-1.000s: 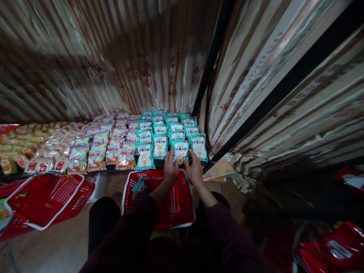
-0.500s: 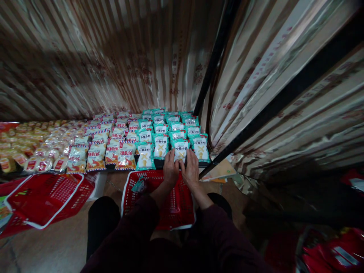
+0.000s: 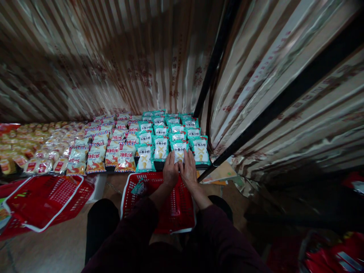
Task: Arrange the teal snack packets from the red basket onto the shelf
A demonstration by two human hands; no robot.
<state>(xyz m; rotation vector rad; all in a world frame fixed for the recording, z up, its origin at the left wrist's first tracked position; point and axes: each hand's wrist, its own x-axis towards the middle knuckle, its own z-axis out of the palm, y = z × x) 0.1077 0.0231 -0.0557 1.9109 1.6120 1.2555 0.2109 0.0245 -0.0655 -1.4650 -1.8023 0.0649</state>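
My left hand [image 3: 170,170] and my right hand [image 3: 189,170] are on the lower left and lower right sides of a green and white snack bag [image 3: 179,148], gripping it between them. That bag stands in the front row of similar green bags, between a bag [image 3: 200,149] on the right and another [image 3: 160,147] on the left. Beneath my forearms is a red basket [image 3: 159,212] with a white rim, holding a small green packet [image 3: 138,187] at its back left.
White and orange snack bags [image 3: 126,156] and wrapped round snacks [image 3: 44,165] fill the shelf leftward. A second red basket [image 3: 66,195] lies at the left. Black poles [image 3: 241,140] slant at the right before draped cloth [image 3: 270,94]. Cardboard [image 3: 220,173] lies behind the pole's foot.
Both hands remain at the same bag, with the fingers a little straighter along its sides. The view has shifted very slightly.
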